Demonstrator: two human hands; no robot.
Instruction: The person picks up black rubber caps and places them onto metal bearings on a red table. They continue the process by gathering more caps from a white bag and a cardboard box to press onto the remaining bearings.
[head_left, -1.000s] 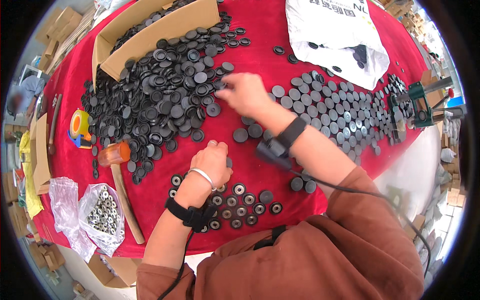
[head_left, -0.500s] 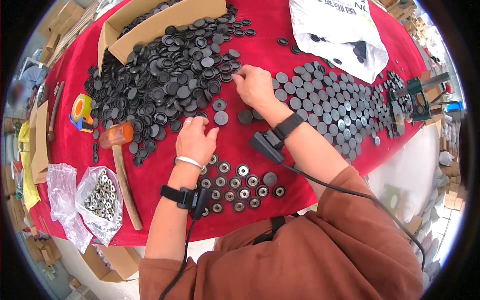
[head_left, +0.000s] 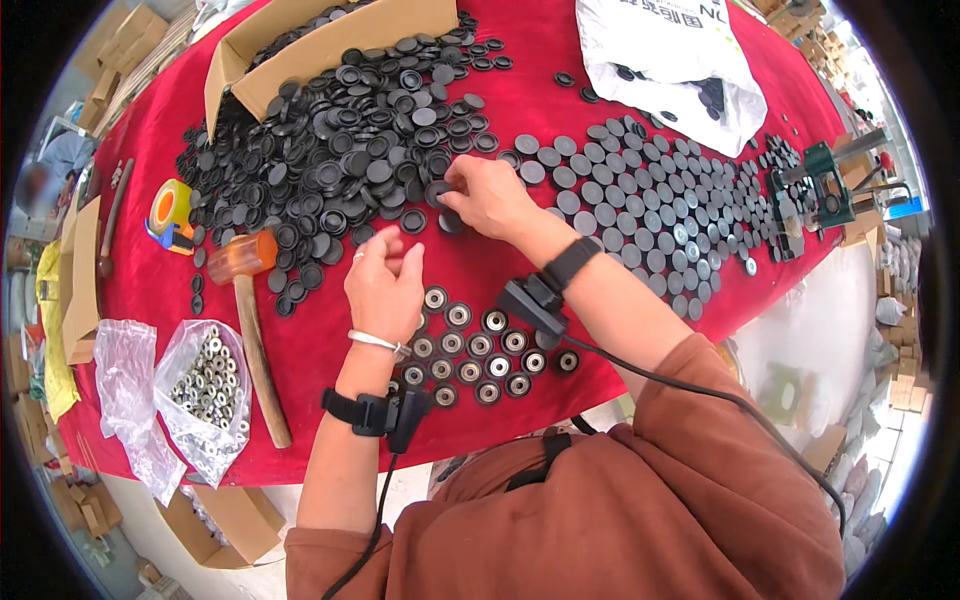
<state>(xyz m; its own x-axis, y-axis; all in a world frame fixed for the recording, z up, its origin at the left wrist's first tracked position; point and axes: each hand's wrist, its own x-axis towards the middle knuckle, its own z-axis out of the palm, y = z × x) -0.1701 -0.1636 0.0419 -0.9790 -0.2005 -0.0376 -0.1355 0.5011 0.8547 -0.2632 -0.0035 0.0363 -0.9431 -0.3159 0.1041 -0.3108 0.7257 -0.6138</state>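
Observation:
My right hand [head_left: 492, 198] pinches a round black cap [head_left: 437, 193] at the right edge of a big heap of black caps [head_left: 330, 160]. Just below its fingers, another cap [head_left: 451, 221] lies on the red cloth. My left hand [head_left: 384, 288] hovers near the heap's lower edge, fingers loosely bent and apart, with nothing visible in them. Between my forearms sit several black caps with metal ring inserts [head_left: 480, 345], grouped on the cloth. To the right of my right hand spreads a field of dark discs [head_left: 640, 205], laid flat side by side.
A mallet [head_left: 243, 257] lies left of the heap, below a tape roll [head_left: 170, 207]. Clear bags with metal rings [head_left: 207, 390] rest near the front left. Behind the heap stands a cardboard box [head_left: 350, 42]; a white sack [head_left: 670, 60] and green metal press [head_left: 828, 185] are at right.
My right hand has moved left and down to a cap beside the heap. My left hand has lifted slightly, its fingers spreading. The view has shifted a little.

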